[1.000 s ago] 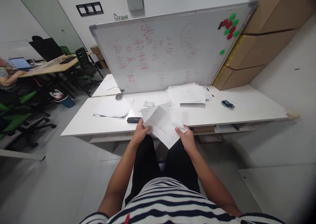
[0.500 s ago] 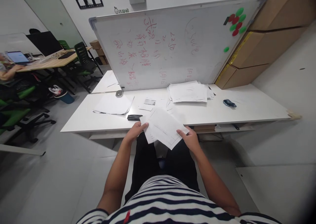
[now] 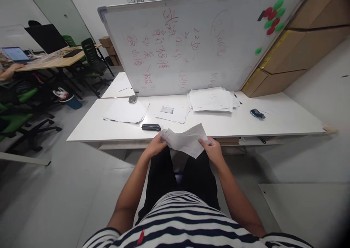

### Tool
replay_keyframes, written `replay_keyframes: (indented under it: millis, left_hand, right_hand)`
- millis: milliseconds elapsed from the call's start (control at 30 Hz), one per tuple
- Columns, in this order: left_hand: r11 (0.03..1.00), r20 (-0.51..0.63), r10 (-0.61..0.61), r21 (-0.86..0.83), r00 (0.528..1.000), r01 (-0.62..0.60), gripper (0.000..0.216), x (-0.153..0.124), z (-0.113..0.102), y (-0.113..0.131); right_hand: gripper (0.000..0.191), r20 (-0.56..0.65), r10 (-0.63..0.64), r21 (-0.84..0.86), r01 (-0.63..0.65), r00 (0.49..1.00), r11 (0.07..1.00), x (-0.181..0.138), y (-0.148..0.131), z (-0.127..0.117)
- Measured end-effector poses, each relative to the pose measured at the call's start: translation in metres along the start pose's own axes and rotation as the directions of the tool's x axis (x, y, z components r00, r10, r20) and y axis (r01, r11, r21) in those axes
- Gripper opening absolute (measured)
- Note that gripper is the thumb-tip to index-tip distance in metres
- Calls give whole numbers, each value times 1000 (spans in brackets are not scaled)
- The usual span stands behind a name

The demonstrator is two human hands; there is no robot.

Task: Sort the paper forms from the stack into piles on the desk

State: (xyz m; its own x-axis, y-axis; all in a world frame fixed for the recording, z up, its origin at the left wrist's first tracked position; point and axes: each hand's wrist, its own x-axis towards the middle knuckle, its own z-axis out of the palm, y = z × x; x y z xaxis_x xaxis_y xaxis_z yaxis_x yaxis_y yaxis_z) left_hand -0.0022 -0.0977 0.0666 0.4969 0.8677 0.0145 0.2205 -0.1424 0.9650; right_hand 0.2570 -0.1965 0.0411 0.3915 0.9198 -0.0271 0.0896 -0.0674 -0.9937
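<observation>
Between my two hands, over my lap at the desk's front edge, hang sheets of paper (image 3: pixel 186 140), bent in a wave. My left hand (image 3: pixel 158 146) pinches their left end; my right hand (image 3: pixel 212 148) grips the right end, thumb on top. How many sheets there are, I cannot tell. Just beyond my left hand a black stapler (image 3: pixel 151 127) lies on the white desk (image 3: pixel 120 133). Behind it are papers with a grey printed patch (image 3: pixel 175 113). A thick stack of paper (image 3: pixel 210 100) sits farther back, right of these.
Several loose sheets (image 3: pixel 125 112) and a computer mouse (image 3: pixel 132 99) lie on the left of the desk. A dark blue object (image 3: pixel 257 113) is at the right. A whiteboard (image 3: pixel 191 47) stands along the back, beside stacked cardboard boxes (image 3: pixel 308 51). Another person's arm (image 3: pixel 9 72) shows at far left.
The papers, fanned apart and tilted before, are now drawn together and curved between my hands. The stapler and the papers behind it show more fully. The view has shifted slightly.
</observation>
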Motion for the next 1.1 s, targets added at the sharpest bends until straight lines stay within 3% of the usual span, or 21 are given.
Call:
replay_keyframes:
  millis: [100,233,400,533,667,767,933,1100]
  left_hand:
    - [1000,-70,-12,-21,997,10,54,-1,4,2]
    - [994,-207,-68,-97,976,49,46,9,-3,8]
    - [999,-367,21,-32,930,-36,44,30,-20,12]
    - [996,-446,86,44,891,-74,39,38,-19,0]
    - [996,-485,85,36,870,-77,37,39,-12,-12]
    - [995,-494,95,37,864,-87,37,36,-10,-15]
    - [993,-460,116,88,881,-85,44,32,-11,-19]
    - [994,-448,105,82,888,-77,49,36,-10,-24]
  right_hand:
    - [44,-38,-48,-90,45,998,995,3,-8,5]
    - [41,-70,-169,-169,155,983,973,22,-30,12]
    - [41,-136,-329,-201,299,934,933,66,-55,22]
    - [40,-196,-376,-201,338,906,919,86,-55,38]
    - [38,-213,-431,-192,395,877,898,86,-47,50]
    - [51,-171,-395,-114,380,903,918,82,-35,54]
    - [81,-90,-227,-42,224,970,974,78,0,57]
    - [77,-73,-114,32,117,991,993,81,23,56]
